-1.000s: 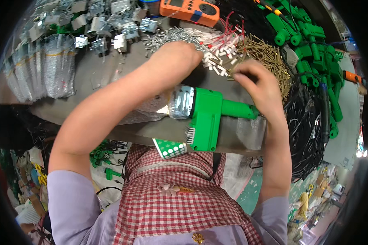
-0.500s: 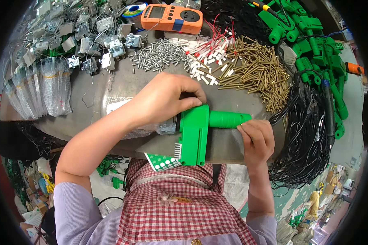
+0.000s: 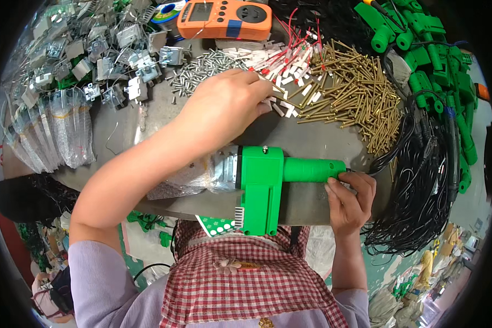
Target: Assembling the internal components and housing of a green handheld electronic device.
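A green plastic tool housing [image 3: 262, 191] with a ribbed round handle [image 3: 311, 170] lies on the table before me. A small metal screw [image 3: 265, 149] stands in a hole near its far edge. Clear bubble wrap [image 3: 194, 180] covers the metal part on its left side. My right hand [image 3: 353, 202] is closed at the handle's tip, thumb and fingers pinching it. My left hand [image 3: 229, 104] is over the table at the edge of the white sleeve pieces [image 3: 281, 104] and brass screws [image 3: 361, 98]. Its fingers are bent together; what they hold is hidden.
Small silver screws [image 3: 202, 71] lie beyond my left hand, below an orange meter [image 3: 224, 19]. Metal parts [image 3: 104, 65] and bubble-wrap sleeves [image 3: 68, 131] fill the left. Black cables [image 3: 410, 197] and green housings [image 3: 426, 65] are heaped on the right.
My left hand has left the housing and moved away from me to the loose parts. The screw standing in the housing now shows. My right hand remains at the handle's end.
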A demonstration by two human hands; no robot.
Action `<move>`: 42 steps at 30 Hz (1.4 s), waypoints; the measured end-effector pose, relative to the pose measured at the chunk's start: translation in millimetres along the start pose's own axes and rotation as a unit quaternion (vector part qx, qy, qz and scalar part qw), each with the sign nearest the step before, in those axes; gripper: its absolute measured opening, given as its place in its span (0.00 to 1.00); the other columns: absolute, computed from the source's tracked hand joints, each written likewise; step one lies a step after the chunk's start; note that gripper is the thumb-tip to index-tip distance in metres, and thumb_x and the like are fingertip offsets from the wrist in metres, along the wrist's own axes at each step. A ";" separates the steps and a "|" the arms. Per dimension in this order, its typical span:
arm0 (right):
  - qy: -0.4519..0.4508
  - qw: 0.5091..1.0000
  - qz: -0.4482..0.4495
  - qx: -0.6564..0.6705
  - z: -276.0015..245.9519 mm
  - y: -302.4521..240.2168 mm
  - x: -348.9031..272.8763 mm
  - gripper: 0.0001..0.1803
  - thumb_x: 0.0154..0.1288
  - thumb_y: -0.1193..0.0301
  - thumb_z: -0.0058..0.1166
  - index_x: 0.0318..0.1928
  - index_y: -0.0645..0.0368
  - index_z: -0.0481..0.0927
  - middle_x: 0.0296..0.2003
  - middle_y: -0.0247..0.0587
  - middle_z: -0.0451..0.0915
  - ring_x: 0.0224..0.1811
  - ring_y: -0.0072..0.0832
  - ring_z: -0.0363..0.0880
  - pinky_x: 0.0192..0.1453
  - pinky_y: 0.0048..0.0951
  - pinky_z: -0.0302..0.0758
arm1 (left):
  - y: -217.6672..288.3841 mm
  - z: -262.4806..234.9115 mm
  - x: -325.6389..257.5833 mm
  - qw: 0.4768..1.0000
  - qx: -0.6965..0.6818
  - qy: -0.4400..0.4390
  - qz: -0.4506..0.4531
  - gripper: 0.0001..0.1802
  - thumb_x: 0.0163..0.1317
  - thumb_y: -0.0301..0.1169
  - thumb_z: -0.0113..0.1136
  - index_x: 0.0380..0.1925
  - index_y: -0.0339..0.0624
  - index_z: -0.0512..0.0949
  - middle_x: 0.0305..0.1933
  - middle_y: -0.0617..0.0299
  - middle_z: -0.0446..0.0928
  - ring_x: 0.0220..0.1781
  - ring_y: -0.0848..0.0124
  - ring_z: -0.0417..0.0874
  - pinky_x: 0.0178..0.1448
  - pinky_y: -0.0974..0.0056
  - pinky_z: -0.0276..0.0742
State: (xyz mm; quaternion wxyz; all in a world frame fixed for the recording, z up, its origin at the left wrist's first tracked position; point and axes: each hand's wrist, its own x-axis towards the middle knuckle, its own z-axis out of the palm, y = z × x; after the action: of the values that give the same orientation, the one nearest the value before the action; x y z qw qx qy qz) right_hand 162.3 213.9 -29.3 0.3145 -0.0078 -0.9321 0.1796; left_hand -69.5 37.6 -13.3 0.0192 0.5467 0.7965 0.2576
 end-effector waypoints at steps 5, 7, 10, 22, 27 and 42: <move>-0.019 0.993 0.092 0.075 -13.4 8.8 17.7 0.11 0.46 0.79 0.65 0.33 0.58 0.81 0.36 0.40 0.78 0.37 0.38 0.76 0.44 0.35 0.74 | 7.3 4.9 10.2 0.990 0.125 -0.029 0.054 0.10 0.49 0.24 0.52 0.34 0.36 0.73 0.34 0.52 0.74 0.42 0.56 0.78 0.45 0.57 0.77; -0.026 0.989 0.116 0.089 -11.9 26.4 37.4 0.11 0.48 0.81 0.62 0.34 0.59 0.81 0.35 0.42 0.78 0.37 0.38 0.77 0.44 0.34 0.74 | 2.8 10.8 7.0 0.992 0.109 -0.016 0.055 0.10 0.49 0.21 0.59 0.33 0.37 0.73 0.32 0.53 0.73 0.40 0.56 0.77 0.45 0.58 0.75; -0.121 0.980 0.131 0.088 5.4 39.4 75.0 0.08 0.50 0.79 0.59 0.34 0.59 0.80 0.35 0.41 0.77 0.39 0.37 0.76 0.46 0.34 0.73 | -2.3 19.3 6.6 0.993 0.086 0.048 0.061 0.09 0.51 0.20 0.59 0.35 0.37 0.76 0.33 0.55 0.74 0.37 0.58 0.79 0.41 0.58 0.77; -0.131 0.986 -0.100 -0.023 40.5 60.5 109.5 0.07 0.49 0.74 0.57 0.31 0.59 0.78 0.33 0.39 0.77 0.42 0.35 0.75 0.46 0.33 0.72 | 80.1 24.9 34.0 0.972 -0.211 -0.034 0.098 0.10 0.48 0.21 0.65 0.33 0.39 0.81 0.34 0.59 0.80 0.37 0.61 0.82 0.42 0.62 0.79; -0.064 0.897 0.258 0.353 9.3 57.6 98.6 0.07 0.61 0.74 0.58 0.37 0.63 0.75 0.24 0.30 0.75 0.26 0.15 0.71 0.31 0.19 0.69 | 78.5 25.7 28.1 0.982 -0.131 -0.056 0.125 0.09 0.47 0.21 0.64 0.32 0.40 0.81 0.32 0.58 0.79 0.37 0.61 0.82 0.41 0.62 0.79; -0.071 0.837 0.300 0.453 -16.1 23.7 58.3 0.09 0.60 0.76 0.59 0.38 0.64 0.75 0.27 0.28 0.75 0.26 0.10 0.68 0.28 0.16 0.66 | 91.3 4.7 38.4 0.900 -0.413 -0.056 -0.130 0.19 0.60 0.30 0.64 0.50 0.36 0.74 0.35 0.64 0.80 0.35 0.80 0.77 0.40 0.72 0.75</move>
State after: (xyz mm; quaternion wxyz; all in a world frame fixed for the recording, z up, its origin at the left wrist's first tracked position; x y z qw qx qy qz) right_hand 122.7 248.8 8.4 0.1463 -0.1306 -0.7185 0.6673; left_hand -4.8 97.9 31.7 0.3211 0.3944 0.6801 0.5279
